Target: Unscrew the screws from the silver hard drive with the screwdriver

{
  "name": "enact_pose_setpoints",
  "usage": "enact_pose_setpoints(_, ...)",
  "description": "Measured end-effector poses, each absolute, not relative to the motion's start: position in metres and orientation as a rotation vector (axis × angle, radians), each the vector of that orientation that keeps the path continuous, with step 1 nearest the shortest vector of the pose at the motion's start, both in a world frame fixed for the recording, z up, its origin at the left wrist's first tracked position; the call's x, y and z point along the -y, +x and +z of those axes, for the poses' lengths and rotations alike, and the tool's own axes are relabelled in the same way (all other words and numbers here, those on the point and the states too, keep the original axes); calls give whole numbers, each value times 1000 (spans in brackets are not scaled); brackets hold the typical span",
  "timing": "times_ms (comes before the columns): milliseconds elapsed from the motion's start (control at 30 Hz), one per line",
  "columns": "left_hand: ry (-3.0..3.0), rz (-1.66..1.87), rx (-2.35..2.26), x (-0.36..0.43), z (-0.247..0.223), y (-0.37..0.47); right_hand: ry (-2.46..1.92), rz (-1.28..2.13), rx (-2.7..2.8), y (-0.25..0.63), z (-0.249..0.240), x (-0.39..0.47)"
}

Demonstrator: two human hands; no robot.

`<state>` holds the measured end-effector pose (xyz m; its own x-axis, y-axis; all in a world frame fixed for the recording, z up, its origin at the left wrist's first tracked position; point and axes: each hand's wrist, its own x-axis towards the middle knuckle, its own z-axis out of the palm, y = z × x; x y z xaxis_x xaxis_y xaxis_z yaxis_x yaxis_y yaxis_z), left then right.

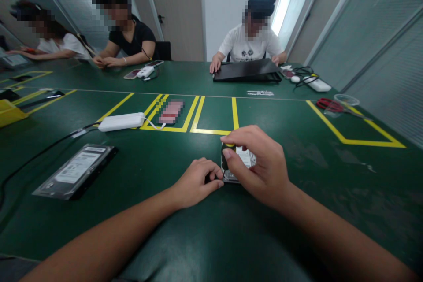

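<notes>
A hard drive (244,157) with a white label lies on the table before me, largely covered by my right hand. My right hand (261,165) grips a short screwdriver (225,161) with a dark handle and a yellow band at the top. The screwdriver stands upright over the drive's left side, and its tip is too small to make out. With curled fingers, my left hand (201,181) holds the drive's near left edge. Farther left lies a second hard drive (79,167), label up, in what looks like a clear sleeve.
A white power strip (121,121) with a black cable lies beyond the second drive, beside a pink phone (172,111). Yellow tape (214,131) marks the green table (158,246). Red cable (329,105) lies at right. Across sits a person handling a black panel (247,69); others sit left.
</notes>
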<state>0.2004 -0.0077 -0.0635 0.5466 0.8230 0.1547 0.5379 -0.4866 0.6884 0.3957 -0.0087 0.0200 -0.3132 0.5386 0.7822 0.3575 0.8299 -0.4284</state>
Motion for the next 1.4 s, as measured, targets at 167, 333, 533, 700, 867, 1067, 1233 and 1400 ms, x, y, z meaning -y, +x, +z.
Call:
enact_pose_setpoints(167, 2200, 637, -1083, 7, -64, 200, -666, 202, 1933, 395, 21, 9)
enact_pose_setpoints(333, 2203, 637, -1106, 7, -65, 200, -661, 199, 1937, 396, 21, 8)
enact_pose_setpoints(533, 2205, 643, -1098, 7, -66, 199, -655, 206, 1941, 395, 20, 8)
enact_pose_setpoints(700, 2213, 655, -1081, 7, -66, 199, -671, 211, 1937, 395, 18, 8)
enact_pose_setpoints(867, 2166, 624, -1109, 8, -66, 200, -670, 210, 1922, 395, 16, 7)
enact_pose_setpoints(1067, 2122, 592, -1106, 7, -67, 200, -669, 204, 1934, 393, 11, 5)
enact_pose_setpoints(1233, 2104, 591, -1113, 7, -69, 200, -711, 254, 1952, 392, 7, 6)
enact_pose_setpoints(1400, 2128, 614, -1114, 8, -67, 200, -814, 510, 1962, 390, 10, 6)
